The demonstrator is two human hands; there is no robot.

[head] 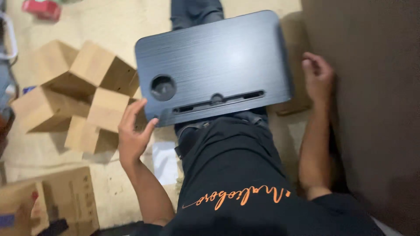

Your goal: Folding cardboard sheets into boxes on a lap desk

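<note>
So the tray [218, 57] is a dark blue-grey lap desk type thing, brushed finish with fine horizontal lines, rounded corners. It's got 1 round cup recess near the front left and 1 long narrow slot running along the near edge. It's lying flat across the person's lap, a bit tilted, over the dark trousers.

Left hand [132, 133] sits at the tray's near left corner, thumb and fingers loosely curled and spread a little, thumb tip just touching the edge, not really clamped on anything. Forearm comes up from the bottom of the view.

Right hand [318, 76] is just beside the tray's right edge, fingers curled under, resting on the floor next to the dark wall [376, 109]. Can't tell if it touches the tray.

Count: 1 tray, 2 hands, 1 open box [76, 94] with 4 flaps out on the left, 1 more box [52, 201] bottom left, 1 red thing [42, 8] top left, 1 white sheet [165, 161] on the floor.
</note>
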